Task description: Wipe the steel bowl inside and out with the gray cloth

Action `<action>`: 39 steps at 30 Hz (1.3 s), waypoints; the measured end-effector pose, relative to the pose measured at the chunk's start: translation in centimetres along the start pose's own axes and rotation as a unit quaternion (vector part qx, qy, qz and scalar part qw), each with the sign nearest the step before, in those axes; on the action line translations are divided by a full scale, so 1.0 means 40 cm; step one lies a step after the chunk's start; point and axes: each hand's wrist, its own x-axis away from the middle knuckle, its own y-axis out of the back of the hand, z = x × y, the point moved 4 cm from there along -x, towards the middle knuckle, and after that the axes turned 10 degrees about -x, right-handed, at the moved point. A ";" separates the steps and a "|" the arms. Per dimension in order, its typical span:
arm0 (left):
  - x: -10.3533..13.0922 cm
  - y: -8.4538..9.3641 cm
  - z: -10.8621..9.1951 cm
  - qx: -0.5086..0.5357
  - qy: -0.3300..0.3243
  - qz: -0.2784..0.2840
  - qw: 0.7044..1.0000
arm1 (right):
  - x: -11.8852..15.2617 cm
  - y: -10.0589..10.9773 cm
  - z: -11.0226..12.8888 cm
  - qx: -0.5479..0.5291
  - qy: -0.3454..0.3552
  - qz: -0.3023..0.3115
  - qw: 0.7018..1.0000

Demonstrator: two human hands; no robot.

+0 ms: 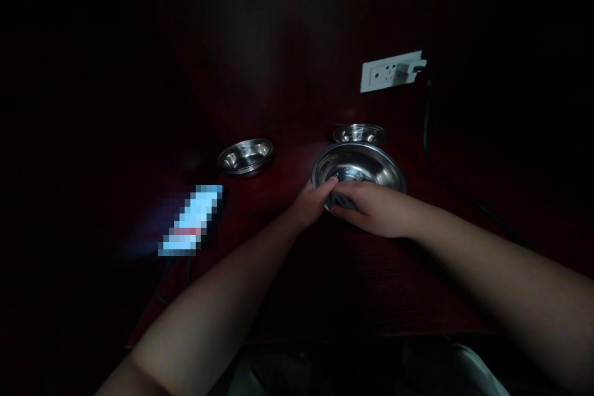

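Observation:
A large shiny metal bowl (378,167) stands on the dark red table, tilted a little towards me. My left hand (314,201) grips its left rim, the thumb over the edge and the other fingers hidden below. My right hand (366,205) reaches over the near rim into the bowl, its fingers closed on a dark grey cloth-like thing (343,200) that shows only in part. Right behind the large bowl is a smaller metal bowl (359,133).
Some stacked metal bowls (245,158) stand at the left back. A lit, blurred phone (192,221) with a cable lies further left. On the wall, a white socket (390,72) holds a plug, whose dark cable (426,130) runs down to the right. The table's front edge (371,335) is near me.

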 end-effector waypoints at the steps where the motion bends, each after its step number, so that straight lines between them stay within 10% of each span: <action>1: -0.001 0.000 0.000 0.000 -0.003 0.000 1.000 | 0.000 0.000 -0.001 0.001 -0.001 0.000 1.000; 39: 0.000 -0.001 0.003 0.007 0.011 -0.004 1.000 | -0.001 0.000 -0.003 -0.008 0.009 -0.002 1.000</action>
